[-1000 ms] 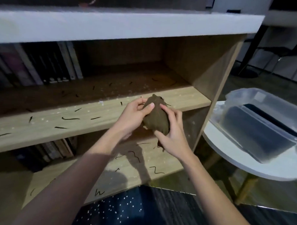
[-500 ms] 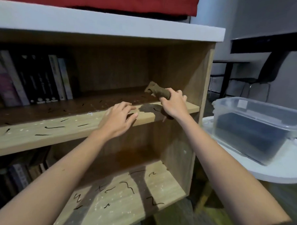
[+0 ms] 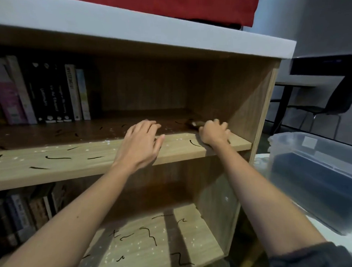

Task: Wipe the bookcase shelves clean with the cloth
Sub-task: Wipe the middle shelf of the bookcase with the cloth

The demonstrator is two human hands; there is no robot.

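A wooden bookcase stands in front of me. Its upper shelf (image 3: 50, 165) carries black squiggle marks and white specks, as does the lower shelf (image 3: 147, 244). My right hand (image 3: 214, 132) presses a brown cloth (image 3: 192, 123) onto the upper shelf at its right end, close to the side panel; only a bit of cloth shows past the fingers. My left hand (image 3: 141, 144) hovers with fingers spread over the front edge of the same shelf, holding nothing.
Books (image 3: 52, 93) stand at the left of the upper shelf, more books (image 3: 18, 215) on the lower left. A clear plastic bin (image 3: 317, 178) sits on a white round table to the right. A chair (image 3: 335, 105) and desk stand behind.
Both hands held the cloth in front of the shelf. My left hand let go, and my right hand carried the cloth to the upper shelf's right end and pressed it down.
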